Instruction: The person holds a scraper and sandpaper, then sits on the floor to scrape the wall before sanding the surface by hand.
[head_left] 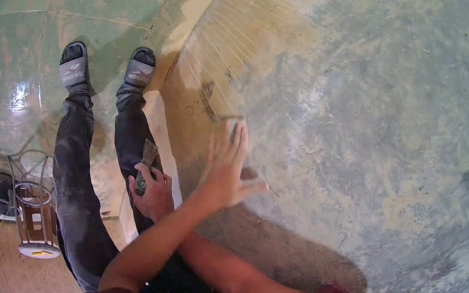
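Observation:
My left hand (229, 169) reaches across my body to a large mottled grey-green surface (355, 126), at its brown-stained edge. Its thumb is stretched out and its fingers point away from me, partly spread. A small pale patch shows at the fingertips; I cannot make out what it is. My right hand (155, 194) passes under the left forearm and is closed round the dark handle of a scraper (150, 152), over my leg. The scraper's flat blade points away from me.
A metal-framed stool (39, 250) lies on its side at the left, beside a dark cylindrical container (2, 193). My feet in sandals rest on the greenish, shiny floor covering (16, 65). A pale ledge (160, 134) runs beside my leg.

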Demonstrator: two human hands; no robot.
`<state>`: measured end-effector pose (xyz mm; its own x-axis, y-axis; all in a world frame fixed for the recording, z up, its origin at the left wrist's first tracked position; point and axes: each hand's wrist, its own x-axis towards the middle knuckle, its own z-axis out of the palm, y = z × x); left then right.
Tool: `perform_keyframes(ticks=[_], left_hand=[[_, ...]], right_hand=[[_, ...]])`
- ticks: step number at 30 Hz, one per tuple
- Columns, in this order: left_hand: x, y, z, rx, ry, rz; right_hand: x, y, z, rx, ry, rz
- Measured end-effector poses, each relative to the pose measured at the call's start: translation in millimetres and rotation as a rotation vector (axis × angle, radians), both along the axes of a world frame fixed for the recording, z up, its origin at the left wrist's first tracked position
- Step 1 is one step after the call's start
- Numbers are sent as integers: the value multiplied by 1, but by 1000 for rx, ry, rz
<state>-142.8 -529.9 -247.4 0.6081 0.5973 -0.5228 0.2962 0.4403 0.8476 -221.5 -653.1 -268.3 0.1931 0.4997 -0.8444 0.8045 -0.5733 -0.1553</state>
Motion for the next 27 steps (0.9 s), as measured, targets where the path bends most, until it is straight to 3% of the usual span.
perform_keyframes(ticks=[2, 5, 6, 10, 13, 16, 20, 22, 27], left_hand=[[20, 22, -47, 117, 82, 81], [36, 42, -102, 261, 200, 100], [27, 38, -88, 266, 207, 100], [-22, -20, 16, -82, -31, -50], [-7, -14, -4, -29, -45, 123], [23, 30, -88, 184, 165, 97], [13, 3, -44, 152, 123, 202], [-16, -11, 5, 56, 58, 3], [31, 21, -84, 104, 100, 188]], right_hand=[[-4, 6, 6, 12, -81, 16], [-5, -1, 3, 112, -5, -41], [-3, 10, 10, 15, -69, 40], [4, 13, 6, 31, 24, 7], [3, 14, 5, 14, 30, 4], [-3, -2, 0, 84, 11, -33], [-4, 7, 1, 27, 1, -59], [0, 2, 3, 32, -13, -15], [-10, -1, 8, 21, -58, -3]])
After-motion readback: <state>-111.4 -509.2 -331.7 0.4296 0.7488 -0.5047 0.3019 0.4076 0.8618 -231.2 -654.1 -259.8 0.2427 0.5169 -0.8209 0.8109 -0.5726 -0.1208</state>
